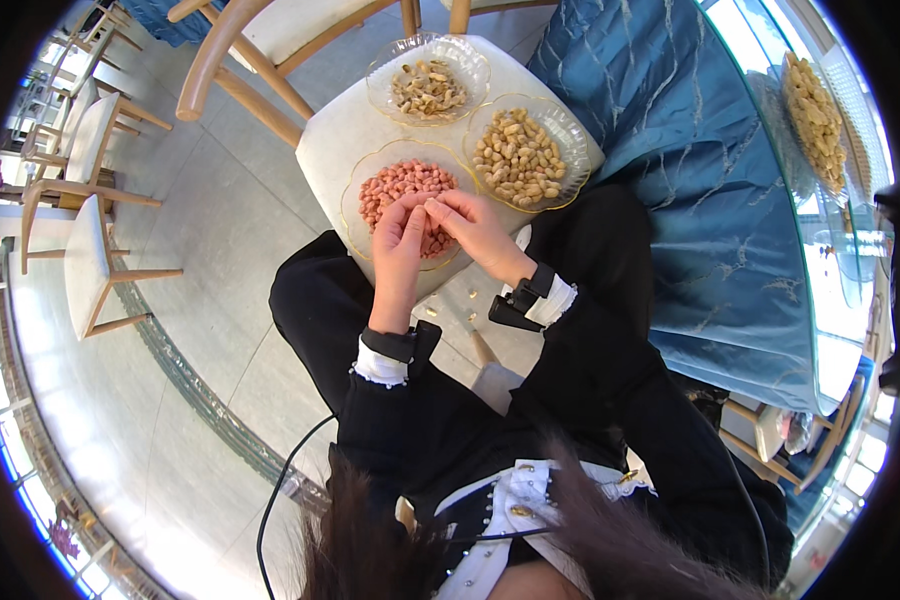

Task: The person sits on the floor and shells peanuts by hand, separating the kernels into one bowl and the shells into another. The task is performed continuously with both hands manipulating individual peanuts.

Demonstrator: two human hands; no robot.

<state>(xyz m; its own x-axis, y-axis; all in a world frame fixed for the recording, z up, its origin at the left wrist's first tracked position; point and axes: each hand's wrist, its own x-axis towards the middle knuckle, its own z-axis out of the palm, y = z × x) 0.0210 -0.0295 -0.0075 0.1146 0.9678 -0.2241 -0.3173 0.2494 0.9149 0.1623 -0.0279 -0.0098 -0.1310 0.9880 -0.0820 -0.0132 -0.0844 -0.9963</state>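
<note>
My left hand [396, 247] and my right hand [484, 236] meet with fingertips together above a gold-rimmed clear plate [354, 161]. Whatever may be pinched between the fingers is hidden. Pink-skinned shelled peanuts [409, 178] are heaped on this plate, partly covered by my hands. To its right, a second gold-rimmed plate [579, 154] holds whole peanuts in their shells [521, 157]. Farther back, broken peanut shells [429, 88] lie on a third clear scalloped plate [380, 61]. All three plates rest on a pale chair seat [326, 142] between and beyond my knees.
A table with a blue cloth [720, 225] and glass top stands at my right, bearing a bag of peanuts [814, 124]. A wooden chair armrest [202, 67] curves at the seat's left. More chairs [94, 262] line the left. Shell bits [431, 310] dot the floor.
</note>
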